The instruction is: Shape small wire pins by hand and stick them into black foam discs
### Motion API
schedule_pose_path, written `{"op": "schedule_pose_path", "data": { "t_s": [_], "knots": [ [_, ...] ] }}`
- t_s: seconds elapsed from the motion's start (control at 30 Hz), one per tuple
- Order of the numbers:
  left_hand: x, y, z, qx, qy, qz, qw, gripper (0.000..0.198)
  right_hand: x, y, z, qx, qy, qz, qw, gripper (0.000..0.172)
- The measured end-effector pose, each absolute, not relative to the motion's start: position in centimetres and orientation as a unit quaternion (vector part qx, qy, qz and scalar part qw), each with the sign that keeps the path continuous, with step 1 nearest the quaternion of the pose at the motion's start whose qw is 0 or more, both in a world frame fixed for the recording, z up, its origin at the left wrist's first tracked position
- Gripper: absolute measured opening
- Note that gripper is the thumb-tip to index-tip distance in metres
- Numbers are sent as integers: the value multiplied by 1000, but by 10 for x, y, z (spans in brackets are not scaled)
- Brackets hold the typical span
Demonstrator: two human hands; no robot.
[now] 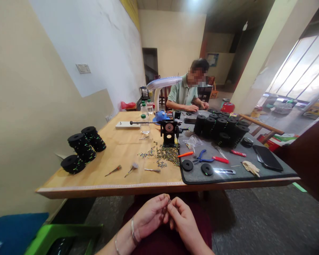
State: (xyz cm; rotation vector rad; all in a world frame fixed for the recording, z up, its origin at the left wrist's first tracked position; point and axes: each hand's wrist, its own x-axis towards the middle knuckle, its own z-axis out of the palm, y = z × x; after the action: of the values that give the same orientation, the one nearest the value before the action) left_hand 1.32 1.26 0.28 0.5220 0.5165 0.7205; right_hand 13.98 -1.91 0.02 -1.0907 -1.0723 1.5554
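Over my lap, below the table's front edge (pixel 117 191), my two hands are together at the fingertips. My left hand (pixel 152 214) is palm up, its thumb and fingers pinched. Against it my right hand (pixel 183 216) also pinches with thumb and index finger. Whatever lies between the fingertips is hidden or too small to name. On the table just ahead lies a heap of small striped pieces (pixel 168 155). Thin bundles of fine strands (pixel 132 169) rest near the edge. A black device with a round dial (pixel 169 129) stands behind the heap.
Black spools (pixel 81 145) stand at left, more (pixel 215 125) on the grey mat (pixel 172 177). Blue pliers (pixel 201 156), a red-handled tool (pixel 220 159) and a glove (pixel 251 168) lie there. A desk lamp (pixel 162 83) and a co-worker (pixel 184 92) are beyond. A green stool (pixel 66 230) stands lower left.
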Motion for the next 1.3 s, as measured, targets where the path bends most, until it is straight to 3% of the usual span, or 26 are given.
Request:
{"op": "schedule_pose_path", "data": {
  "t_s": [0.33, 0.67, 0.93, 1.3],
  "knots": [
    [14, 11, 4, 339, 283, 368, 818, 23, 142, -14, -1, -468, -398, 660, 433, 53],
    [7, 15, 14, 407, 395, 410, 714, 24, 151, -11, 4, -471, -425, 665, 394, 40],
    [10, 16, 38, 417, 374, 429, 709, 30, 156, -12, 12, -481, -578, 533, 389, 24],
    [-5, 23, 86, 292, 262, 493, 776, 27, 163, -7, -1, -488, -665, 397, 403, 22]
  ]
}}
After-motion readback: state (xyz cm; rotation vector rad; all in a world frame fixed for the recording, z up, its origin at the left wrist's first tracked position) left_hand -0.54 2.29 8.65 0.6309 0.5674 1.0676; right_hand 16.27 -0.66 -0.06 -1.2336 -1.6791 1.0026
